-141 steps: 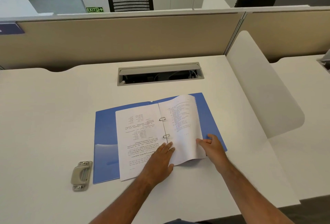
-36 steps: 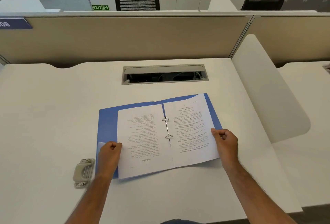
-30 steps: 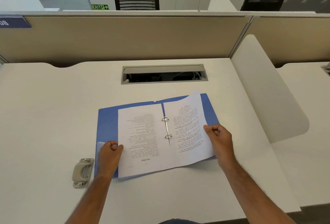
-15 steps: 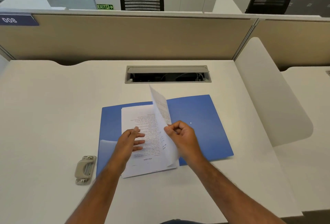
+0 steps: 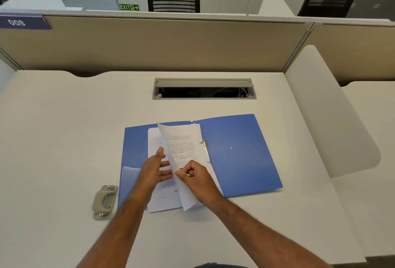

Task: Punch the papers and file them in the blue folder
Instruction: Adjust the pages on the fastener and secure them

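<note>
Right hand (image 5: 197, 180) now pinches sheet (image 5: 181, 146) folded leftward; left hand (image 5: 155, 171) spread beneath.

Bare tabletop (image 5: 53, 139) lies open on the left and in front of the blue folder (image 5: 239, 152). A hole punch (image 5: 104, 202) sits just left of the folder's near corner. A cable slot (image 5: 204, 89) lies behind; a white divider (image 5: 329, 113) walls the right.
</note>
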Action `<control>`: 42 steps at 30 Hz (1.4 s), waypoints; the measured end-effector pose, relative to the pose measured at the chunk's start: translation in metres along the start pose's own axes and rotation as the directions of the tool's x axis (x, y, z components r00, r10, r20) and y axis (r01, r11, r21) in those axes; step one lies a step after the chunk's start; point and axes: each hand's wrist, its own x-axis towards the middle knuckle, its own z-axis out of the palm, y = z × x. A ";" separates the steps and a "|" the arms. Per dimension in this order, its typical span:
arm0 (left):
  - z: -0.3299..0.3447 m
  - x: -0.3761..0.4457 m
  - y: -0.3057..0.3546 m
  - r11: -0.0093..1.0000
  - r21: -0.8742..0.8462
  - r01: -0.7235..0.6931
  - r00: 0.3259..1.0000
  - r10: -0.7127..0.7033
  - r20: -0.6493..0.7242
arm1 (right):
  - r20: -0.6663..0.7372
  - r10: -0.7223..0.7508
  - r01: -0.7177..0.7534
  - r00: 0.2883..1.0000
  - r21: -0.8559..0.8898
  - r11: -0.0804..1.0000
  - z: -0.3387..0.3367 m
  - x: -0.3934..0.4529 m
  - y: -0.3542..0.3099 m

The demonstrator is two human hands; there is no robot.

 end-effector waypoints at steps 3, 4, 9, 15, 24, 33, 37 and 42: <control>-0.004 0.004 -0.003 1.000 -0.009 0.007 1.000 -0.007 -0.024 | 0.020 0.001 -0.001 1.000 0.005 1.000 0.004 0.001 0.001; -0.005 0.006 -0.005 1.000 -0.001 0.003 0.999 -0.003 -0.033 | 0.029 0.001 -0.001 1.000 0.003 1.000 0.005 0.001 0.002; -0.010 0.013 -0.007 0.993 0.116 -0.024 0.996 0.034 -0.086 | 0.145 0.021 -0.050 0.989 0.199 0.979 0.003 0.003 0.012; -0.006 0.007 -0.007 0.987 0.161 -0.001 0.997 0.015 -0.081 | 0.155 -0.009 -0.012 0.988 0.134 0.991 -0.011 0.001 0.032; -0.025 0.023 -0.031 0.897 0.425 -0.125 0.965 0.209 -0.157 | -0.222 -0.090 0.075 0.971 -0.075 0.994 -0.075 0.007 0.065; -0.032 0.030 -0.042 0.871 0.470 -0.143 0.946 0.259 -0.193 | -0.194 -0.093 0.054 0.977 -0.199 0.978 -0.102 0.016 0.103; -0.031 0.032 -0.050 0.810 0.569 -0.142 0.919 0.322 -0.229 | -0.159 -0.120 0.074 0.980 -0.268 0.961 -0.096 0.020 0.110; -0.025 0.030 -0.055 0.805 0.584 -0.100 0.926 0.290 -0.242 | -0.087 -0.122 0.081 0.989 -0.378 0.922 -0.086 0.023 0.114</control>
